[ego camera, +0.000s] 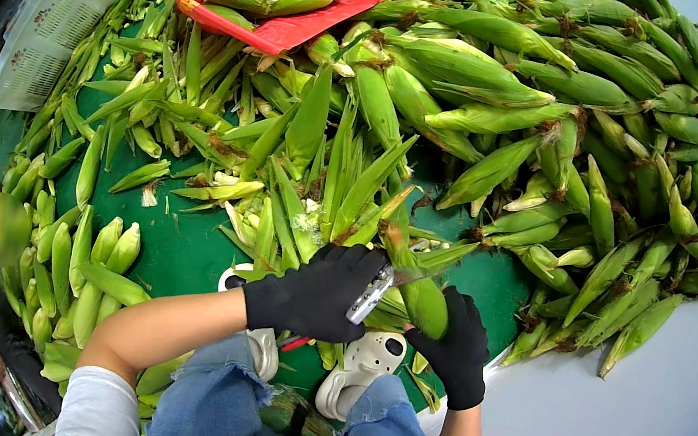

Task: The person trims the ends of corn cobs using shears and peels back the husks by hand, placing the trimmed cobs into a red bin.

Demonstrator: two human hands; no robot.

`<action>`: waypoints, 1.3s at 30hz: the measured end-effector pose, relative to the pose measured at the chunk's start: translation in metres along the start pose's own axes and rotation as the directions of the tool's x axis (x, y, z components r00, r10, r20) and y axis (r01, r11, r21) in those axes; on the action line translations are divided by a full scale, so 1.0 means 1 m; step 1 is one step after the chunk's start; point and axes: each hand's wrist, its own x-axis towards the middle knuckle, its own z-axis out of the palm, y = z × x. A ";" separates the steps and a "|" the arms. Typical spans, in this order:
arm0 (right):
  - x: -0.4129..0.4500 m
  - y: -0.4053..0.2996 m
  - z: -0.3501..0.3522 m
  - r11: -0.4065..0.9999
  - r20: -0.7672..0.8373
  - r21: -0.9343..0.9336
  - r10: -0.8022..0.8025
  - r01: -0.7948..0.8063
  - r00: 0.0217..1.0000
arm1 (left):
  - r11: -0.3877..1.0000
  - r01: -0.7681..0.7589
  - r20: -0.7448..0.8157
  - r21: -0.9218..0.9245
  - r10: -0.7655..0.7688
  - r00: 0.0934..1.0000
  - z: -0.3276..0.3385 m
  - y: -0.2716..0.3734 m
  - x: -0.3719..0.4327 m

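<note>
My left hand (326, 291), in a black glove, is closed around the metal handle of a knife (372, 294), whose blade lies against a green ear of corn. My right hand (454, 344), also gloved in black, grips that ear of corn (424, 301) by its lower end; the ear is in its husk, with brown silk at its far end. Just beyond both hands lie loose corn husks (308, 126) with pale scraps and silk among them. Part of the blade is blurred or hidden by leaves.
Unpeeled corn (578, 83) is heaped at the upper right. A red scoop (280, 37) holds several trimmed ears. More trimmed ears (89, 309) lie at the left on the green floor (179, 248), near a white plastic basket (49, 33). White clogs (363, 359) are below the hands.
</note>
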 end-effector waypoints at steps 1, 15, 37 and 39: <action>-0.001 -0.003 0.000 0.999 0.008 -0.039 -0.015 0.015 1.000 | 1.000 0.016 0.027 -0.019 -0.016 1.000 -0.003 -0.001 0.002; -0.006 -0.006 0.031 0.994 -0.024 0.094 -0.048 0.050 0.999 | 0.833 -0.007 -0.432 -0.554 -0.280 0.857 0.016 -0.004 0.004; 0.015 -0.041 0.025 0.933 -0.361 0.304 -0.076 0.194 0.929 | 0.142 -0.054 -0.112 -0.988 -0.442 0.890 0.009 0.020 0.005; 0.011 -0.032 0.036 0.689 -0.248 0.724 0.209 0.038 0.946 | 0.019 -0.048 -0.051 -0.999 -0.425 0.904 0.006 0.016 0.002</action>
